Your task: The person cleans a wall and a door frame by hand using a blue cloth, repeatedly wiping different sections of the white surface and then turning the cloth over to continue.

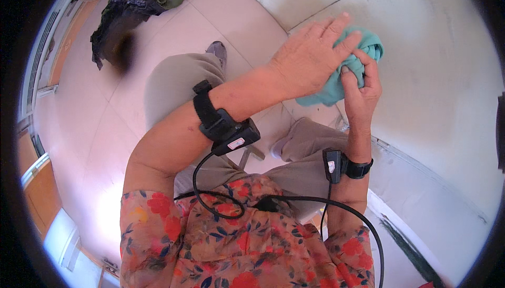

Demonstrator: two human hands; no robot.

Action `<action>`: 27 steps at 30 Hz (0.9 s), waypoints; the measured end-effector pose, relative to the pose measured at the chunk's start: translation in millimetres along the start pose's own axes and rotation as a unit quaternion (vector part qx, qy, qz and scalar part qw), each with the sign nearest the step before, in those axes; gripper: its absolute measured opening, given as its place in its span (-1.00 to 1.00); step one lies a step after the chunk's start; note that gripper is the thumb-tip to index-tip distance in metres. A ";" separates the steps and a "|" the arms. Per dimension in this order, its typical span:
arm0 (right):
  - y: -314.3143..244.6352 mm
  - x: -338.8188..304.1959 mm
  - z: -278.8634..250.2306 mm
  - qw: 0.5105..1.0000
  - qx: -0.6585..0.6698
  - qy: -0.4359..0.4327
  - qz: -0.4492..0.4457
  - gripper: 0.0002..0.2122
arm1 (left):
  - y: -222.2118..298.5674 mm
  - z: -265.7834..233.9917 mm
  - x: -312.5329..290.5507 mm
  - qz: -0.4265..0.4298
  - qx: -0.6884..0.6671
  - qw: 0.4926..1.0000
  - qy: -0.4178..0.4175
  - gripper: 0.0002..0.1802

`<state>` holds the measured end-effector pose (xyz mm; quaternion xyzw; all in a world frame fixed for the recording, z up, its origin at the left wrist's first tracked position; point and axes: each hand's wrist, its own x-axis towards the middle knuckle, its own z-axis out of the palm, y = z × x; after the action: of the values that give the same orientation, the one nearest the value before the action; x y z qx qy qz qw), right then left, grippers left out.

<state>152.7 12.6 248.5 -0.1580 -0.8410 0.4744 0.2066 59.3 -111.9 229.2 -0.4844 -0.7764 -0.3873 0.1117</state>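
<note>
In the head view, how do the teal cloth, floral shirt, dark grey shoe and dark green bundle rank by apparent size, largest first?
1. Floral shirt
2. Dark green bundle
3. Teal cloth, partly covered
4. Dark grey shoe
The bundle and shoe are farther from the camera, so true sizes stay unsure.

Between the left hand (313,59) and right hand (364,85), the way is filled by the cloth (332,89). On the right, reach is bounded by the pale panel (436,72). Room to pass is left over the floor (250,19), between the left knee (176,80) and dark pile (150,1). The lap is crossed by black cables (302,198).
</note>
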 end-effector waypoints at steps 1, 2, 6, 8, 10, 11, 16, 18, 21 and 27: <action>-0.5 0.2 0.3 1.000 -0.001 0.008 -0.004 -0.69 | -2.3 1.8 -0.7 0.000 -0.002 1.000 0.002 -0.48; -1.2 0.1 0.2 1.000 -0.003 0.017 -0.007 -0.68 | -2.8 3.6 -1.0 0.000 -0.003 1.000 0.004 -0.51; -1.0 -1.0 2.9 0.999 0.031 0.026 -0.036 -0.65 | -2.8 1.4 -5.6 -0.004 -0.026 0.999 -0.026 -0.71; -0.4 -2.2 2.6 0.998 0.052 0.020 -0.020 -0.66 | -3.8 2.9 -5.9 0.002 -0.049 0.999 -0.018 -0.78; -0.2 -2.4 2.9 0.998 0.065 0.022 -0.007 -0.67 | -3.8 0.1 -5.2 -0.015 -0.079 0.995 -0.055 -0.77; -1.9 -1.4 3.6 0.997 0.068 0.028 -0.001 -0.68 | -3.5 -2.1 -4.3 -0.024 -0.094 0.993 -0.074 -0.76; 7.2 6.5 4.1 0.992 0.094 0.075 0.036 -0.71 | 4.6 -11.0 2.9 -0.152 -0.182 0.962 -0.139 -0.61; 9.7 11.8 4.0 0.988 0.099 0.105 0.052 -0.73 | 5.4 -9.5 4.3 -0.199 -0.228 0.941 -0.152 -0.50; 3.0 16.4 4.5 0.944 0.276 0.116 0.141 -0.73 | 4.7 -5.2 3.7 -0.230 -0.257 0.922 -0.177 -0.36; 0.1 13.7 7.2 0.930 0.330 0.087 0.137 -0.74 | 4.3 -6.4 4.4 -0.261 -0.203 0.902 -0.279 -0.35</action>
<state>137.3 13.7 247.7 -0.2355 -0.5860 0.7331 0.2523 59.4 -112.5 238.0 -0.3648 -0.7787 -0.4013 -0.3154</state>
